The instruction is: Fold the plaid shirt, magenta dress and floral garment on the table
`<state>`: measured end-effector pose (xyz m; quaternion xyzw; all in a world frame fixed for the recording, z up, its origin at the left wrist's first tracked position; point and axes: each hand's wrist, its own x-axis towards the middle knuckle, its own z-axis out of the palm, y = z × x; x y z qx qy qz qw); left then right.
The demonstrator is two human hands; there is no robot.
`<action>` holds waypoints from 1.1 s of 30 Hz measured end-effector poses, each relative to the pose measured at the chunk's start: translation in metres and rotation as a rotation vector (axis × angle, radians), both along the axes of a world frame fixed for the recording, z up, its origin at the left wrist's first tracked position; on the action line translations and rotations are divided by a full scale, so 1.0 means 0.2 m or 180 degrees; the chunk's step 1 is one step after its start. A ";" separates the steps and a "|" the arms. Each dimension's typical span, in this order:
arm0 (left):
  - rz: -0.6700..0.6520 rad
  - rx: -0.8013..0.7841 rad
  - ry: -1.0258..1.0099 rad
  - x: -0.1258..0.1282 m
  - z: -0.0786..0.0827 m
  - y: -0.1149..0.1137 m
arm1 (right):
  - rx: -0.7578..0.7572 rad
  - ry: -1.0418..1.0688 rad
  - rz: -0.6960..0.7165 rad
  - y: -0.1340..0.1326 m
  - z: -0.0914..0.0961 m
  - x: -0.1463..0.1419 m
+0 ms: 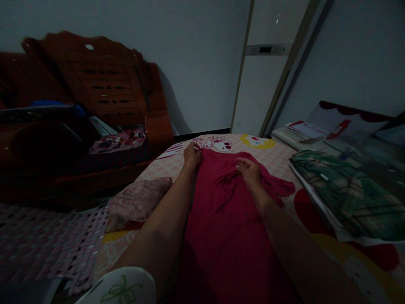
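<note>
A dark pink long-sleeved shirt (228,236) lies spread over the patterned cloth in front of me, running toward my body. At its far left corner my left hand (192,156) is closed on the shirt's edge. My right hand (249,171) pinches bunched fabric of the same shirt, near the upper middle. Folds gather around those right fingers, and a sleeve (280,185) trails out to the right, past the hand. The near end of the shirt fades into shadow at the bottom.
A crumpled pinkish garment (139,200) lies to the left on the patterned cloth (177,169). To the right are a green plaid garment (344,185) and a stack of papers (300,133). A carved wooden chair (104,80) and a tall white appliance (262,88) stand behind.
</note>
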<state>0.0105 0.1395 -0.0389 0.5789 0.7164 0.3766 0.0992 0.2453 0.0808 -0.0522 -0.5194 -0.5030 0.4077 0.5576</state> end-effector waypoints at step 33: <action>-0.0098 -0.0234 0.0822 0.00 -0.06 -0.03 | -0.1087 -0.1537 0.2538 -0.12 0.21 0.17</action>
